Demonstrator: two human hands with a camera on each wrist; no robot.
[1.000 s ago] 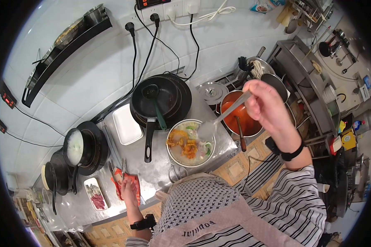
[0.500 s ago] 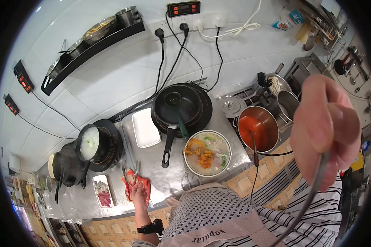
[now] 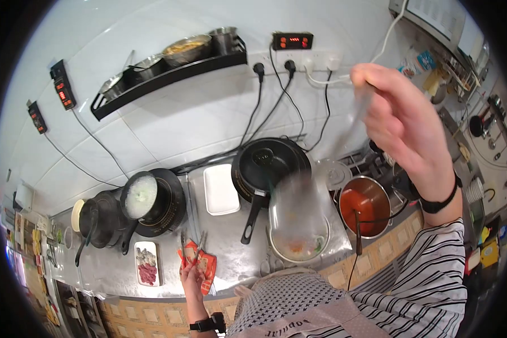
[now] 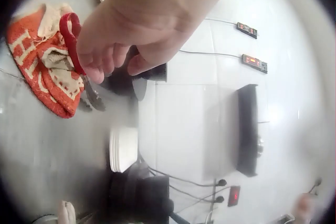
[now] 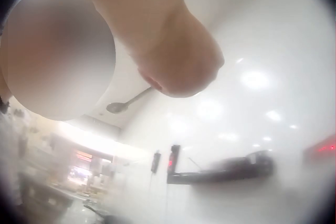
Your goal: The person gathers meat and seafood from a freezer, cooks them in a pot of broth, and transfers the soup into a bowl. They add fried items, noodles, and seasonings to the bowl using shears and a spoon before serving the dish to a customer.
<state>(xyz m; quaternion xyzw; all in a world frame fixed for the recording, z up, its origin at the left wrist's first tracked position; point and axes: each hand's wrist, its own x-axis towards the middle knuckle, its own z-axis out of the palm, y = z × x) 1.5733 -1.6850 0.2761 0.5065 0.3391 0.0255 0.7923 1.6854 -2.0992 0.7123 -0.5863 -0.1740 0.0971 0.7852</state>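
My right hand (image 3: 405, 121) is raised high over the counter's right part and grips a long-handled metal spoon (image 5: 117, 107). Motion blurs the spoon in the head view, where it overlaps a large round bowl (image 3: 315, 258) of pale soup with orange and green pieces. In the right wrist view the spoon's end points toward the person's head. Low at the counter's front, my left hand (image 3: 192, 277) holds metal tongs (image 4: 93, 97) with a red-edged handle, arms spread. Under and beside them lies a crumpled orange-and-cream cloth (image 4: 32, 71).
Right of the bowl stands a pot of red sauce (image 3: 363, 205) with a handle leaning out. Behind the bowl sits a black pan (image 3: 267, 155); left of it is a white tray (image 3: 222, 190). Further left are a dish of meat pieces (image 3: 147, 265) and a pan of white liquid (image 3: 142, 195).
The right hand has lifted the spoon from the soup bowl, passed close to the camera, and swung back out over the counter. The left hand stays by the cloth with the tongs.
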